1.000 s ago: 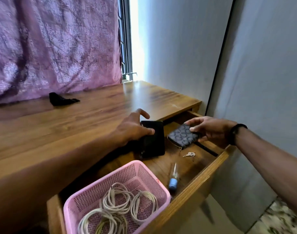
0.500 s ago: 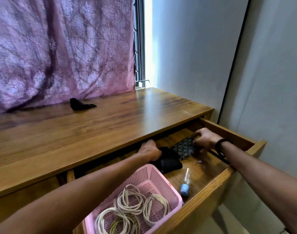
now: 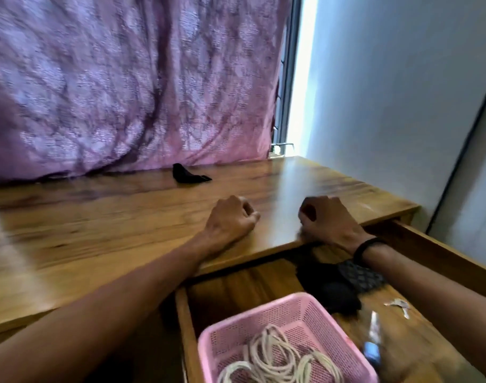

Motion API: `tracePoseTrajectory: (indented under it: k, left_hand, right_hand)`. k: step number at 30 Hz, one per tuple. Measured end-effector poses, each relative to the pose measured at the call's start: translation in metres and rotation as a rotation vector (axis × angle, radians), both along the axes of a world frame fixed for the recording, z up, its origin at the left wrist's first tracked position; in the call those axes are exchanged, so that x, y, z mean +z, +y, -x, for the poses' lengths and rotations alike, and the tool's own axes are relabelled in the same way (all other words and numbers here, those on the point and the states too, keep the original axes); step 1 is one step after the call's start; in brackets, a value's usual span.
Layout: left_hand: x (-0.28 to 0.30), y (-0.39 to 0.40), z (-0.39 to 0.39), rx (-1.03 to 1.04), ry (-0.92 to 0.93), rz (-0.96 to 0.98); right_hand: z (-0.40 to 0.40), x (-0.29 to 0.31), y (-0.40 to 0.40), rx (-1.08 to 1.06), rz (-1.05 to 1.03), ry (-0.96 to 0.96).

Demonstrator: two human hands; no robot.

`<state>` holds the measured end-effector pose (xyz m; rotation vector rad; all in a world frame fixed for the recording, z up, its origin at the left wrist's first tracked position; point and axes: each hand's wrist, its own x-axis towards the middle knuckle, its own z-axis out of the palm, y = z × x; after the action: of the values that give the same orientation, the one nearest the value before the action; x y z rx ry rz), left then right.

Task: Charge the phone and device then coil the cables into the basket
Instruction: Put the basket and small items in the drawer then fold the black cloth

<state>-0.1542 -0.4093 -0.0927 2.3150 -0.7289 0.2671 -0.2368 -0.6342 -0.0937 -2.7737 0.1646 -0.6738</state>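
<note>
Both hands have been lifted out of the open wooden drawer [image 3: 435, 250] since half a second earlier, when they were down among the dark items inside it, and the camera has been tilted upward.

Only the head view is given. At centre frame, the left hand [image 3: 230, 219] is rested on the front edge of the polished brown wooden desk top [image 3: 98, 222], its fingers curled into a loose fist; nothing can be seen held in it. Just to its right, the right hand [image 3: 327, 219], with a black band on the wrist, is curled the same way at the desk edge, and no object is visible in it either, though the frame is blurred.

Below the hands, in the drawer, a flat black phone-like slab [image 3: 333, 291] is seen lying beside a dark patterned pouch [image 3: 360, 277], touching or overlapping it. At lower centre, the pink perforated plastic basket [image 3: 319, 313] is seen with coiled off-white cables [image 3: 277, 360] already inside. To the right, small silver keys [image 3: 398, 304] and a blurred blue-capped tube [image 3: 373, 346] are seen on the drawer floor. A small black cloth-like object [image 3: 189, 175] is seen at upper centre, against a purple patterned curtain [image 3: 125, 78].

Judged from this, the drawer may be pushed shut next. The basket rim could be caught under the desk edge, or the phone left uncharged inside, if that were done carelessly.
</note>
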Motion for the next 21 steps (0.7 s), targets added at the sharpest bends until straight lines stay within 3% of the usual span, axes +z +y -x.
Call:
tracePoseTrajectory:
  k: [6, 12, 18, 21]
  left_hand:
    - [-0.020, 0.088, -0.104, 0.349, -0.025, 0.047]
    - [-0.021, 0.125, -0.183, 0.363, -0.067, 0.047]
    - [-0.031, 0.151, -0.242, 0.402, -0.150, 0.085]
    - [-0.035, 0.166, -0.258, 0.361, -0.232, -0.028]
  right_hand:
    - [-0.115, -0.007, 0.098, 0.176, -0.124, 0.091]
    - [-0.251, -0.012, 0.169, 0.095, -0.379, 0.070]
    - [-0.329, -0.024, 0.204, -0.068, -0.214, 0.056]
    - [-0.317, -0.023, 0.225, 0.082, -0.143, -0.017]
